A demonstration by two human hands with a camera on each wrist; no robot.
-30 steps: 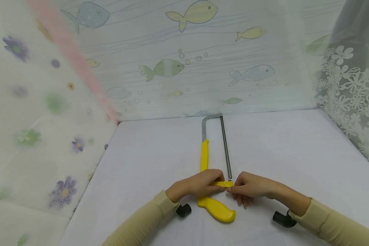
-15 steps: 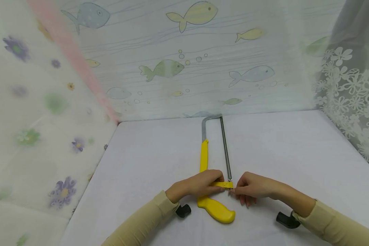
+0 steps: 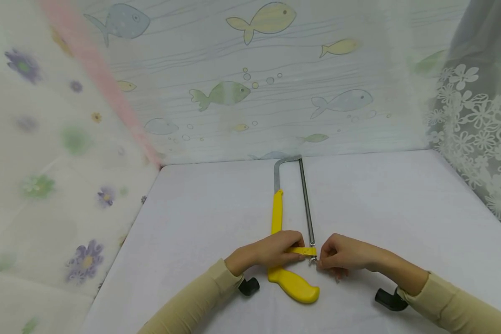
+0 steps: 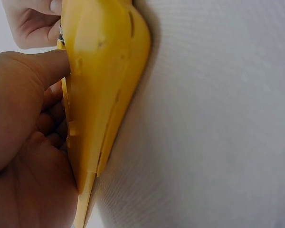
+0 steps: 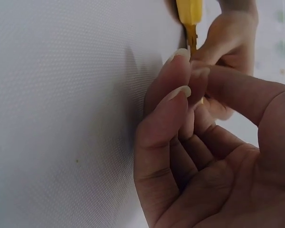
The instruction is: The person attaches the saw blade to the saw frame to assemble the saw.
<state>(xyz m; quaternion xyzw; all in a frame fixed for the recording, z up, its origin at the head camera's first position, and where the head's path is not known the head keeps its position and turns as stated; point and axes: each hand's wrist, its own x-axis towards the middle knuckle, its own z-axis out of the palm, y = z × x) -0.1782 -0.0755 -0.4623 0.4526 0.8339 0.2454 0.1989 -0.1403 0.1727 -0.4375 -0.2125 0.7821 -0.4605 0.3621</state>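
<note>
A hacksaw (image 3: 277,211) with a yellow frame and grey front bow lies on the white table in the head view, its yellow handle (image 3: 296,286) toward me. The dark blade (image 3: 306,199) runs along its right side. My left hand (image 3: 275,247) grips the yellow frame by the near blade holder (image 3: 309,251); the left wrist view shows the thumb on the yellow part (image 4: 99,85). Below that holder sticks out a small metal wing nut (image 3: 313,261). My right hand (image 3: 346,253) pinches at it with thumb and forefinger; in the right wrist view the fingertips hide the nut.
White cloth covers the table (image 3: 208,199). A fish-print curtain (image 3: 217,120) hangs along its far edge, a flowered one (image 3: 54,195) on the left, and a lace one (image 3: 480,106) on the right. Black camera mounts (image 3: 390,299) sit under both wrists.
My right fingers have shifted slightly down and right from the blade holder, and the wing nut now shows beside them. The left hand and the hacksaw have stayed in place.
</note>
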